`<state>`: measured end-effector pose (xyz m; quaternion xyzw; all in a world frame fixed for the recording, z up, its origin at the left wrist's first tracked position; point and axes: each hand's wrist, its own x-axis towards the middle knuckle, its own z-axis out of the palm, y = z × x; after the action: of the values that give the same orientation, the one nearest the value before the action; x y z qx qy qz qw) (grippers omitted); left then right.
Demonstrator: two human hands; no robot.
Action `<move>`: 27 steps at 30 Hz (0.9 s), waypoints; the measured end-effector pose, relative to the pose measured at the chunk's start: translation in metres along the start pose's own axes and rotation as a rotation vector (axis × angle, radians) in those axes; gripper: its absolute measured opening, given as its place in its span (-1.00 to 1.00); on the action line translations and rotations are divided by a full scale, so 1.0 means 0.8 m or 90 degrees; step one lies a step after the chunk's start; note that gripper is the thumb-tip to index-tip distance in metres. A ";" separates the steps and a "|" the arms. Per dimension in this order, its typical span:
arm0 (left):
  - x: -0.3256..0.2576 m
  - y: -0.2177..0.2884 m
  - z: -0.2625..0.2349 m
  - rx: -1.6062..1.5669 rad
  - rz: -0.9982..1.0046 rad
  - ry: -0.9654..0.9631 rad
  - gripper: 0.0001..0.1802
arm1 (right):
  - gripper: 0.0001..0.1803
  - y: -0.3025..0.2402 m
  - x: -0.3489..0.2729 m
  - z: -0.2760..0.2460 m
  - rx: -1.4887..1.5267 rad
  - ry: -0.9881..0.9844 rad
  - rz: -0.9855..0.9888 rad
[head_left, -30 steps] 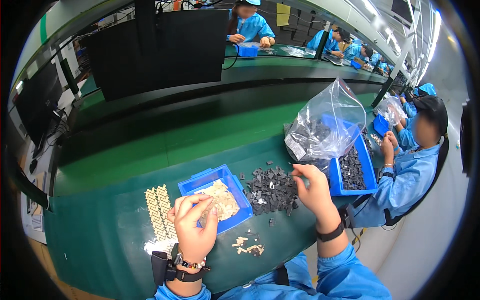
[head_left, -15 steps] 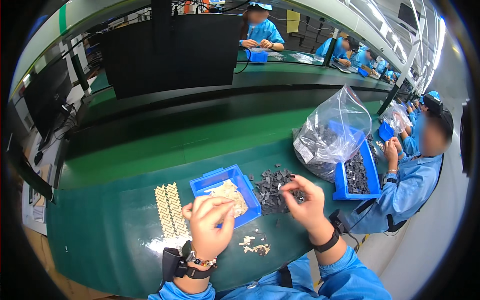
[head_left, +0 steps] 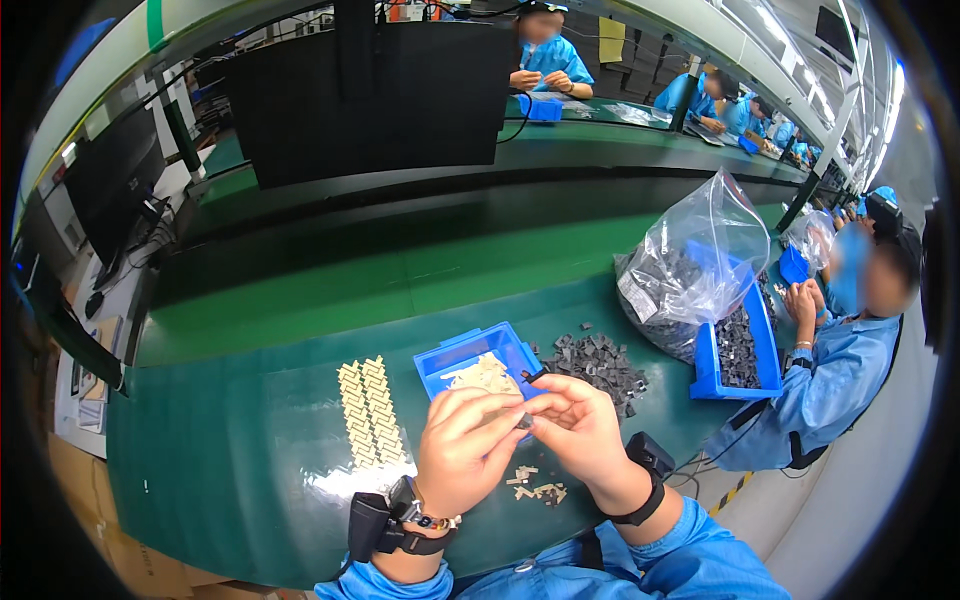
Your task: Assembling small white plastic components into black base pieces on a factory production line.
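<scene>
My left hand (head_left: 462, 450) and my right hand (head_left: 582, 432) meet over the front of the table, fingers pinched together. Between their fingertips is a small dark grey piece (head_left: 524, 421); its exact kind is too small to tell. A second small black piece (head_left: 535, 377) shows at a raised fingertip of my right hand. Just behind my hands stands a blue bin (head_left: 432, 363) holding flat cream-coloured pieces (head_left: 484, 374). A loose pile of dark grey pieces (head_left: 597, 365) lies beyond my right hand. Small cream scraps (head_left: 540, 490) lie below my hands.
Left of the bin, cream pieces lie in two zigzag rows (head_left: 372, 410). At right stand a clear bag of dark pieces (head_left: 672, 290) and a larger blue bin (head_left: 708, 375). A black monitor (head_left: 365, 105) hangs ahead. A co-worker (head_left: 850, 360) sits close on the right.
My hands have come together from apart, the right moving left until its fingertips meet the left's around the dark piece. The whole view has shifted slightly.
</scene>
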<state>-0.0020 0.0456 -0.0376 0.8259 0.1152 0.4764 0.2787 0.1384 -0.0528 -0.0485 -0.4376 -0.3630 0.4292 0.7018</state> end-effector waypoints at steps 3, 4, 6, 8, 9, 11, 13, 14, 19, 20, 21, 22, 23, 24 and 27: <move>0.001 0.003 0.004 -0.029 -0.002 0.026 -0.74 | -0.65 0.000 -0.003 0.005 -0.165 0.057 -0.119; 0.001 0.004 0.004 -0.030 -0.020 0.019 -0.74 | -0.72 -0.004 -0.002 0.005 -0.239 0.070 -0.197; 0.001 0.004 0.003 -0.025 -0.038 0.009 -0.74 | -0.87 -0.016 -0.003 0.008 -0.334 0.083 -0.268; 0.001 0.004 0.002 -0.019 -0.042 0.001 -0.74 | -0.88 -0.020 -0.004 0.007 -0.354 0.055 -0.241; 0.001 0.004 0.002 -0.017 -0.042 -0.007 -0.74 | -0.89 -0.023 -0.005 0.007 -0.377 0.030 -0.217; 0.000 0.002 0.002 -0.011 -0.038 -0.012 -0.74 | -0.92 -0.024 -0.004 0.011 -0.394 0.047 -0.207; 0.001 0.001 0.003 -0.005 -0.031 -0.015 -0.74 | -0.95 -0.022 -0.004 0.010 -0.377 0.059 -0.166; 0.001 0.000 0.003 0.002 -0.029 -0.020 -0.75 | -0.95 -0.023 -0.003 0.010 -0.377 0.060 -0.165; 0.003 0.000 0.001 0.008 -0.029 -0.037 -0.79 | -0.96 -0.028 -0.001 0.012 -0.385 0.057 -0.139; 0.003 0.001 0.001 0.008 -0.029 -0.042 -0.79 | -0.96 -0.031 -0.001 0.012 -0.385 0.059 -0.140; 0.003 0.001 0.000 0.009 -0.029 -0.048 -0.78 | -0.95 -0.034 -0.001 0.013 -0.404 0.052 -0.138; 0.002 0.000 0.000 0.009 -0.030 -0.048 -0.78 | -0.94 -0.036 -0.002 0.013 -0.422 0.046 -0.137; 0.001 -0.001 0.000 0.011 -0.027 -0.052 -0.78 | -0.94 -0.038 -0.001 0.014 -0.422 0.047 -0.136; 0.001 -0.001 0.001 0.013 -0.025 -0.055 -0.77 | -0.94 -0.040 -0.001 0.013 -0.439 0.038 -0.141; 0.002 -0.002 0.001 0.011 -0.023 -0.062 -0.76 | -0.93 -0.042 -0.001 0.012 -0.466 0.029 -0.140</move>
<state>-0.0002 0.0468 -0.0377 0.8481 0.1208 0.4295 0.2857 0.1387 -0.0591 -0.0139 -0.6269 -0.5219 0.1833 0.5487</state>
